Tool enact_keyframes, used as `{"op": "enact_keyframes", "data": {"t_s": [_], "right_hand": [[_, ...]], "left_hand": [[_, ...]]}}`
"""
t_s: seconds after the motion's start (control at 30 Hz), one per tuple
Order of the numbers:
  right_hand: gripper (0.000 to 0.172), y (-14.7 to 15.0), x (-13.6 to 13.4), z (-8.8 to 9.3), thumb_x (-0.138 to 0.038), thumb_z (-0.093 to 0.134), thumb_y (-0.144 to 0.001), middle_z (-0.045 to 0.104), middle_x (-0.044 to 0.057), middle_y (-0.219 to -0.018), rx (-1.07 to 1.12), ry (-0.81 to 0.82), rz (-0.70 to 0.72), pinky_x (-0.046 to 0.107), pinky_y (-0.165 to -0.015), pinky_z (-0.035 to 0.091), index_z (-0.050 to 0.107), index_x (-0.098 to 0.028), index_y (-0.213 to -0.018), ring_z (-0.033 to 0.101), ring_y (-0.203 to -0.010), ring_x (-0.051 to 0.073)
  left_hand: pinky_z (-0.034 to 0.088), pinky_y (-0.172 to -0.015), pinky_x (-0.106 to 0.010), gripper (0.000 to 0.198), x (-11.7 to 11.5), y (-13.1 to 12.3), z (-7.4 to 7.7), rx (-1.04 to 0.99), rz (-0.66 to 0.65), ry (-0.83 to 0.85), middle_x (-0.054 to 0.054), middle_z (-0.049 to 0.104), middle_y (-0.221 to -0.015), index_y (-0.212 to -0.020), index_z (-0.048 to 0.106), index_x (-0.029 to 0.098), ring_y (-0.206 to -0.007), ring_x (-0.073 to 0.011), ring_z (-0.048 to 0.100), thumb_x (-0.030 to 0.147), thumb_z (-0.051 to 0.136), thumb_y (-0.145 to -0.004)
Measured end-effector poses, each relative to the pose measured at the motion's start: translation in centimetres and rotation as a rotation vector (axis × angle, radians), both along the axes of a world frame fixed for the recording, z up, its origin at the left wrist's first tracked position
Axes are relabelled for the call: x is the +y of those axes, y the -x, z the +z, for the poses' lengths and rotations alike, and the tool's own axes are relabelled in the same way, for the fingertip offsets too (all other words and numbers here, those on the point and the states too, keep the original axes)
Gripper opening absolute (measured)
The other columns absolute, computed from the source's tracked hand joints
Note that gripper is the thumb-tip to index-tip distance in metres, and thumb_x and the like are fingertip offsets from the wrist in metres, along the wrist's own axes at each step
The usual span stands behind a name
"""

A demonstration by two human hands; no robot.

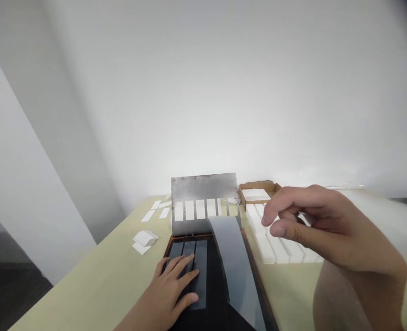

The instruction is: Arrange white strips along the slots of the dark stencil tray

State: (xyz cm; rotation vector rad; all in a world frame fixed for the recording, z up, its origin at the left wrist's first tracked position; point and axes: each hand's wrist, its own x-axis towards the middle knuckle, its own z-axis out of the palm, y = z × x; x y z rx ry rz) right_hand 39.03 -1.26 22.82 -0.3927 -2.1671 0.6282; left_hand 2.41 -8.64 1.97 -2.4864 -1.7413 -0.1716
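Note:
My left hand lies with its fingers spread on dark grey strips set side by side in a black tray with an orange-brown edge. To its right, a long blue-grey flexible strip stretches over the tray, slightly curved. My right hand hovers above the right side, thumb and index fingertips apart and the other fingers curled, with nothing visible between them. Behind the tray stands a metal plate with a row of rectangular openings.
Stacks of white blocks lie right of the tray, partly hidden by my right hand. Behind them is a cardboard box with white pieces. Several white cards and a small white pile lie on the yellowish table at left.

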Motion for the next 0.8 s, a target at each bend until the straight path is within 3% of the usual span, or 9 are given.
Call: {"op": "enact_keyframes", "data": {"t_s": [0.1, 0.17, 0.3, 0.4, 0.47, 0.53, 0.6, 0.67, 0.8], "right_hand": [[0.006, 0.1, 0.1, -0.1, -0.026, 0.072, -0.099, 0.043, -0.007, -0.058, 0.008, -0.019, 0.000, 0.025, -0.053, 0.031, 0.075, -0.028, -0.094, 0.043, -0.055, 0.010], [0.006, 0.2, 0.1, -0.2, -0.025, 0.073, -0.099, 0.044, -0.007, -0.058, 0.008, -0.022, 0.009, 0.024, -0.053, 0.032, 0.075, -0.029, -0.095, 0.043, -0.056, 0.010], [0.005, 0.7, 0.2, -0.4, -0.029, 0.072, -0.100, 0.045, -0.007, -0.061, -0.049, 0.040, 0.057, 0.024, -0.053, 0.032, 0.074, -0.028, -0.097, 0.041, -0.056, 0.010], [0.006, 1.5, 0.1, -0.8, -0.031, 0.071, -0.101, 0.046, -0.007, -0.062, -0.097, 0.078, 0.119, 0.024, -0.053, 0.032, 0.074, -0.027, -0.097, 0.039, -0.056, 0.009], [0.004, 1.9, 0.0, -1.0, -0.029, 0.072, -0.100, 0.046, -0.007, -0.061, -0.091, 0.069, 0.164, 0.024, -0.053, 0.032, 0.074, -0.027, -0.097, 0.039, -0.056, 0.009], [0.002, 2.1, 0.0, -1.1, -0.027, 0.073, -0.100, 0.047, -0.008, -0.060, -0.063, 0.046, 0.199, 0.024, -0.053, 0.032, 0.074, -0.027, -0.098, 0.041, -0.056, 0.009], [0.003, 2.1, 0.2, -1.1, -0.027, 0.073, -0.099, 0.049, -0.007, -0.060, -0.039, 0.024, 0.210, 0.023, -0.053, 0.032, 0.074, -0.026, -0.097, 0.043, -0.055, 0.009], [0.006, 2.2, 0.8, -1.1, -0.030, 0.073, -0.100, 0.050, -0.007, -0.060, -0.034, 0.002, 0.180, 0.024, -0.054, 0.034, 0.073, -0.025, -0.096, 0.045, -0.055, 0.009], [0.013, 3.5, 2.1, -1.5, -0.037, 0.069, -0.102, 0.067, -0.002, -0.079, -0.182, -0.039, -0.059, 0.027, -0.067, 0.046, 0.073, -0.026, -0.109, 0.060, -0.072, 0.015]], "left_hand": [[0.045, -0.115, -0.055, 0.046, 0.1, 0.2, 0.4, -0.010, -0.008, -0.025, -0.005, 0.056, -0.159, -0.148, 0.061, 0.043, -0.141, -0.0353, 0.056, 0.050, 0.065, -0.103], [0.046, -0.115, -0.055, 0.050, 0.3, 0.0, 2.0, -0.033, 0.000, -0.070, -0.005, 0.052, -0.162, -0.155, 0.053, 0.042, -0.143, -0.0345, 0.054, 0.045, 0.061, -0.106], [0.045, -0.119, -0.050, 0.049, 0.6, -2.3, 9.1, -0.262, 0.012, -0.263, -0.006, 0.047, -0.165, -0.161, 0.042, 0.037, -0.148, -0.0311, 0.047, 0.038, 0.045, -0.112], [0.047, -0.119, -0.045, 0.056, 1.2, -5.4, 14.9, -0.397, -0.109, -0.144, -0.002, 0.044, -0.166, -0.166, 0.028, 0.041, -0.150, -0.0264, 0.045, 0.041, 0.046, -0.113], [0.044, -0.121, -0.047, 0.056, 2.0, -7.1, 17.3, -0.408, -0.261, -0.036, -0.001, 0.050, -0.163, -0.165, 0.031, 0.041, -0.150, -0.0268, 0.045, 0.039, 0.051, -0.112], [0.041, -0.121, -0.043, 0.037, 2.9, -8.1, 18.5, -0.444, -0.385, 0.038, 0.000, 0.064, -0.147, -0.146, 0.057, 0.036, -0.138, -0.0238, 0.056, 0.032, 0.057, -0.110], [0.044, -0.116, -0.037, 0.015, 3.7, -8.2, 18.9, -0.476, -0.427, 0.059, 0.002, 0.073, -0.124, -0.117, 0.071, 0.030, -0.122, -0.0199, 0.065, 0.027, 0.059, -0.108], [0.049, -0.104, -0.032, 0.016, 4.0, -7.5, 18.9, -0.496, -0.393, 0.040, 0.003, 0.075, -0.108, -0.103, 0.071, 0.027, -0.111, -0.0184, 0.067, 0.027, 0.057, -0.109], [0.048, -0.085, -0.027, 0.023, 3.6, -5.0, 19.1, -0.487, -0.261, -0.048, 0.004, 0.073, -0.097, -0.100, 0.070, 0.027, -0.095, -0.0168, 0.066, 0.036, 0.052, -0.111]]}}
